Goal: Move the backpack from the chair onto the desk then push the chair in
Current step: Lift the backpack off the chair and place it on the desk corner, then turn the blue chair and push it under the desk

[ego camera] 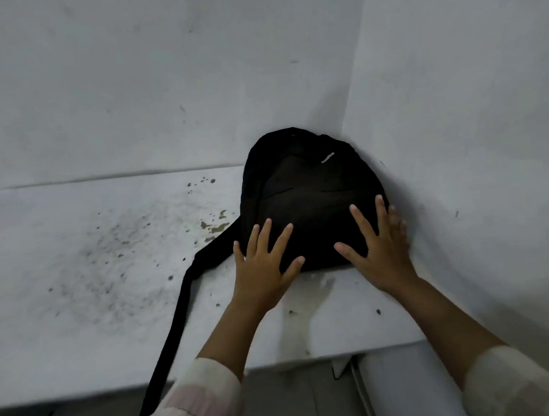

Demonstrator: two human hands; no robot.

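A black backpack [308, 191] lies on the white desk [90, 292], pushed into the corner where two walls meet. One long black strap [174, 331] trails off it to the left and hangs over the desk's front edge. My left hand [264, 259] rests flat on the pack's near left side, fingers spread. My right hand [377, 241] lies flat on its near right side, fingers spread, close to the right wall. Neither hand grips the fabric. The chair is out of view.
The desk top is stained with dark speckles and chipped paint in its middle. A white wall [152, 68] stands behind the desk and another [474, 104] closes it on the right. Grey floor [285, 404] shows below the front edge.
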